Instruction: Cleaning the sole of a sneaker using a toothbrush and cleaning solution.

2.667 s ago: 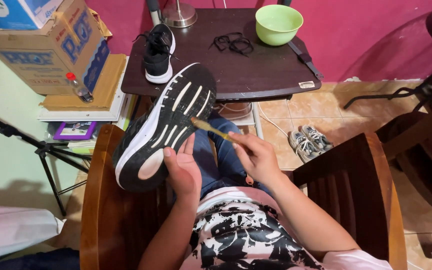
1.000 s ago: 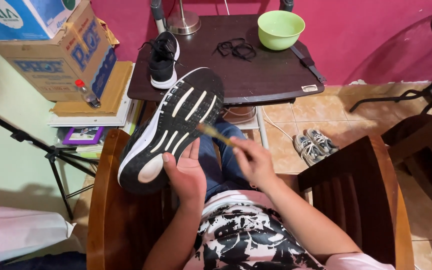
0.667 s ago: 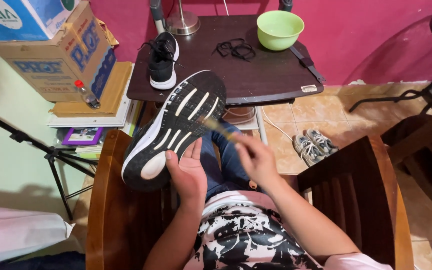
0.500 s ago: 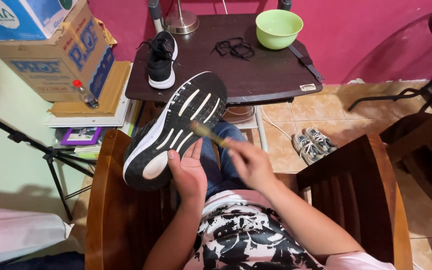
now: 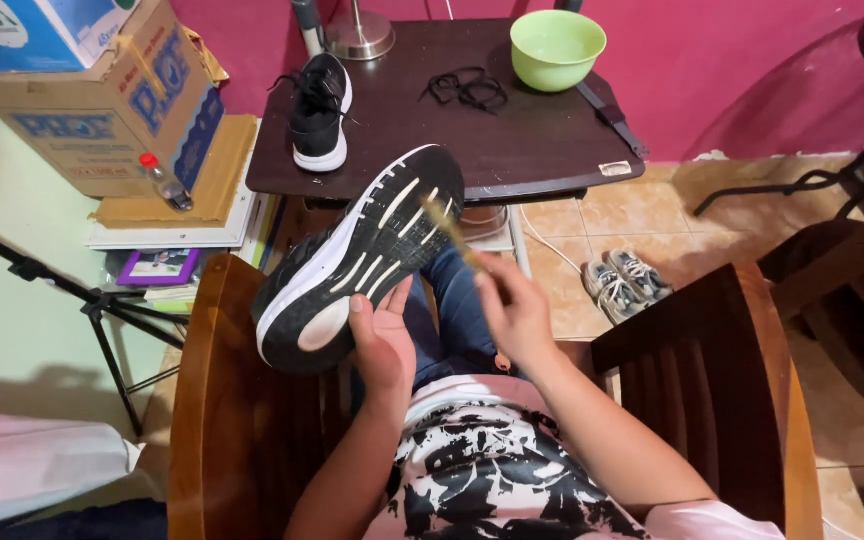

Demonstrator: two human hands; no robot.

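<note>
My left hand (image 5: 384,338) grips a black sneaker (image 5: 357,258) from below, sole turned up, showing a black and white tread. My right hand (image 5: 517,312) holds a small brush with a yellowish handle (image 5: 452,232), its bristle end against the front of the sole; the brush is motion-blurred. I sit in a wooden armchair (image 5: 722,370) with the shoe over my lap. The matching black sneaker (image 5: 318,110) stands upright on the dark table (image 5: 512,150) ahead, beside loose black laces (image 5: 467,88).
A green bowl (image 5: 557,48) and a lamp base (image 5: 357,38) sit at the table's back. Cardboard boxes (image 5: 102,110) and a small bottle (image 5: 164,182) stack at left, above a tripod leg (image 5: 92,300). Grey sneakers (image 5: 624,282) lie on the tiled floor.
My right hand has moved the brush back and forth over the sole's front. The shoe has tilted slightly in my left hand; the view has shifted a little.
</note>
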